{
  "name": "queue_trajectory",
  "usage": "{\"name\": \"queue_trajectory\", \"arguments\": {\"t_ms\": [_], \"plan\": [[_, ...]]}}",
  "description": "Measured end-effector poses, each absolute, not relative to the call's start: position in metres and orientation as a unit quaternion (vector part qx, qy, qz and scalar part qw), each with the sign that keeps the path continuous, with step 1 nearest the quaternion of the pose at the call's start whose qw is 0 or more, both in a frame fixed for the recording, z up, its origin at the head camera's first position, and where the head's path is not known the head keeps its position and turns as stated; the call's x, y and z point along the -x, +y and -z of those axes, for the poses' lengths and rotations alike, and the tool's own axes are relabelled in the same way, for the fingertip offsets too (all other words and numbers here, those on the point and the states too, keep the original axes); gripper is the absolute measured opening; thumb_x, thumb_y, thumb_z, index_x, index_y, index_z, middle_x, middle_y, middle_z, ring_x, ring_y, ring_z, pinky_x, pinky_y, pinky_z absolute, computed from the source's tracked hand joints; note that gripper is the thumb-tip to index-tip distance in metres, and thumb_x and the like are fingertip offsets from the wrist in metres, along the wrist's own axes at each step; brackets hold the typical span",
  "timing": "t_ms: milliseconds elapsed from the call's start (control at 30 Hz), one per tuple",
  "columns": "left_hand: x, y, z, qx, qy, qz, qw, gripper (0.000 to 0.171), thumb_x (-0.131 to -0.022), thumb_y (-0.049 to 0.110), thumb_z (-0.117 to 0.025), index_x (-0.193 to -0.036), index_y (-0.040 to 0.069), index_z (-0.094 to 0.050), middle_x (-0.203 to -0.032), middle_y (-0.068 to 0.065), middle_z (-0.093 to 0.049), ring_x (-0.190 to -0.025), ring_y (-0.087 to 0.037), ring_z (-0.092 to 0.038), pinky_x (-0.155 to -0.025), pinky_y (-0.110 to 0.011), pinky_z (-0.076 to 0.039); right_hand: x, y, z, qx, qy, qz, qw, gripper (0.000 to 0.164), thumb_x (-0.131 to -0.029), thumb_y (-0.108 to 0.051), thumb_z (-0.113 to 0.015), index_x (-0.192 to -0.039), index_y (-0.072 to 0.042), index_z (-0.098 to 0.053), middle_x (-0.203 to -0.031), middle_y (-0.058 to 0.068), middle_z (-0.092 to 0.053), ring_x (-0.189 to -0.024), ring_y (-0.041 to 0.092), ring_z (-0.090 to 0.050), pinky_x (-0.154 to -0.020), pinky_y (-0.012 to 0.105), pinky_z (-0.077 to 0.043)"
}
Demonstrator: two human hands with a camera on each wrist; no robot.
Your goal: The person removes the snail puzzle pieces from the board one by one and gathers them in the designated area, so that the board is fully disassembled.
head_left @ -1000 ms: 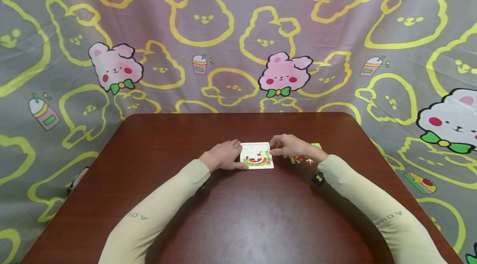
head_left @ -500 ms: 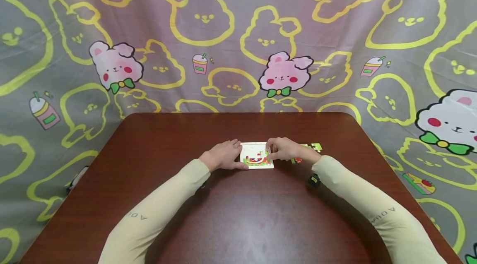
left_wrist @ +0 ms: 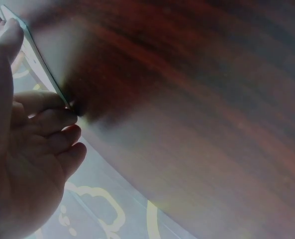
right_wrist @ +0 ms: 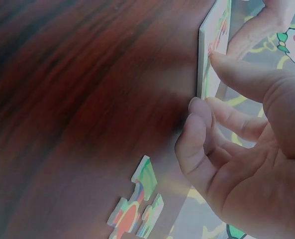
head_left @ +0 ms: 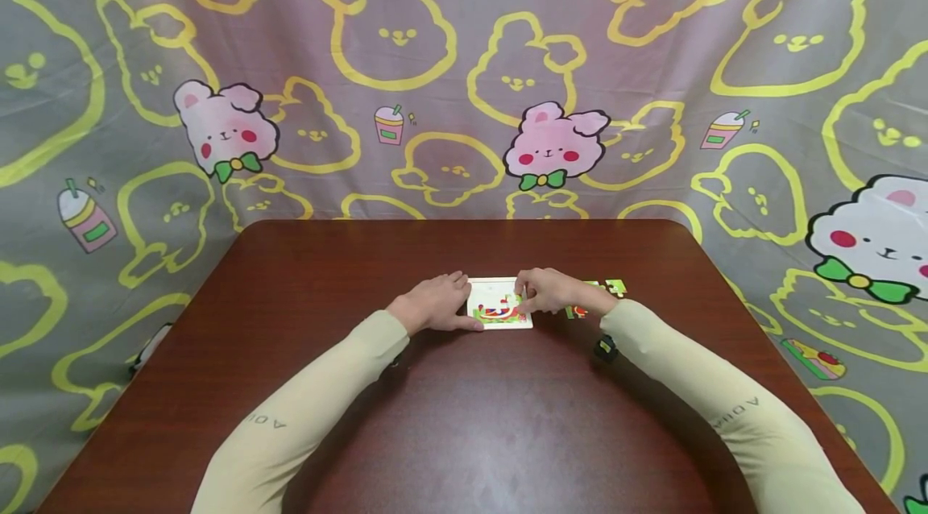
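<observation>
So, the left hand [head_left: 433, 302] rests, fingers loosely extended, against the left edge of the white puzzle tray [head_left: 487, 291], with broad tabletop [head_left: 464, 401] on the tray's near side. The right hand [head_left: 548, 291] bends over the right edge; whether it pinches a piece I cannot tell. Loose pieces [head_left: 615, 287] lie farther right.

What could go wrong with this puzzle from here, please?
The right hand, touching the puzzle board, might nudge its fitted pieces out of line. It is also close to the loose pieces and could brush them. If the left hand slipped from the board's left edge, the board might slide.
</observation>
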State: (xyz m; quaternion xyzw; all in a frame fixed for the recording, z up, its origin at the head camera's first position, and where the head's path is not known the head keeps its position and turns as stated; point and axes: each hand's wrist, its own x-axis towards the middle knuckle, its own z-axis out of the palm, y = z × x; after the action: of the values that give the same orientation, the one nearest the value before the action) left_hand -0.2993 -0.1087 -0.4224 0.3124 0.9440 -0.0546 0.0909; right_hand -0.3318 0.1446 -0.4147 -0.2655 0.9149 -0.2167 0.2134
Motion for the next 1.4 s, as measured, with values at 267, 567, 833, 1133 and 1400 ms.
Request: {"name": "queue_trajectory", "arguments": {"t_ms": [267,567,833,1133,1400], "plan": [[0.299,-0.108,0.422,-0.313,0.944,0.056,0.093,0.093,-0.087,0.075,-0.047,-0.145,0.003,-0.044,-0.156,-0.017,-0.037,-0.148,-0.030,-0.032,-0.121,-0.039,-0.029,0.333,0.142,0.415,0.265,0.917,0.211,0.210,0.029,-0.086,-0.024,-0.077,-0.103,-0.007,-0.059,-0.082,0.003,-0.070,-0.050,0.014,-0.056,-0.046,0.026,-0.051],[0.300,-0.108,0.423,-0.311,0.944,0.056,0.098,0.093,-0.087,0.075,-0.046,-0.146,0.003,-0.043,-0.156,-0.017,-0.036,-0.148,-0.030,-0.031,-0.121,-0.039,-0.029,0.332,0.139,0.414,0.263,0.915,0.219,0.215,0.032,-0.087,-0.022,-0.076,-0.104,-0.008,-0.054,-0.085,0.005,-0.070,-0.054,0.016,-0.059,-0.046,0.027,-0.051],[0.300,-0.108,0.422,-0.309,0.944,0.051,0.101,0.094,-0.087,0.075,-0.047,-0.148,0.003,-0.041,-0.157,-0.018,-0.035,-0.149,-0.030,-0.029,-0.121,-0.040,-0.028,0.330,0.139,0.416,0.265,0.915,0.225,0.206,0.031,-0.088,-0.019,-0.074,-0.103,-0.011,-0.049,-0.079,0.005,-0.063,-0.052,0.015,-0.056,-0.047,0.027,-0.050],[0.300,-0.107,0.421,-0.315,0.942,0.052,0.099,0.095,-0.087,0.076,-0.047,-0.148,0.003,-0.042,-0.157,-0.019,-0.035,-0.149,-0.030,-0.029,-0.122,-0.039,-0.028,0.326,0.135,0.420,0.313,0.915,0.197,0.161,0.008,-0.091,-0.015,-0.069,-0.095,-0.012,-0.062,-0.072,-0.002,-0.062,-0.043,0.009,-0.053,-0.041,0.022,-0.047],[0.300,-0.107,0.420,-0.313,0.943,0.055,0.099,0.095,-0.087,0.076,-0.046,-0.147,0.003,-0.042,-0.156,-0.019,-0.036,-0.148,-0.030,-0.030,-0.121,-0.039,-0.028,0.327,0.132,0.417,0.331,0.914,0.182,0.147,0.007,-0.092,-0.013,-0.068,-0.085,-0.011,-0.069,-0.062,-0.003,-0.060,-0.042,0.007,-0.054,-0.042,0.022,-0.046]]}}
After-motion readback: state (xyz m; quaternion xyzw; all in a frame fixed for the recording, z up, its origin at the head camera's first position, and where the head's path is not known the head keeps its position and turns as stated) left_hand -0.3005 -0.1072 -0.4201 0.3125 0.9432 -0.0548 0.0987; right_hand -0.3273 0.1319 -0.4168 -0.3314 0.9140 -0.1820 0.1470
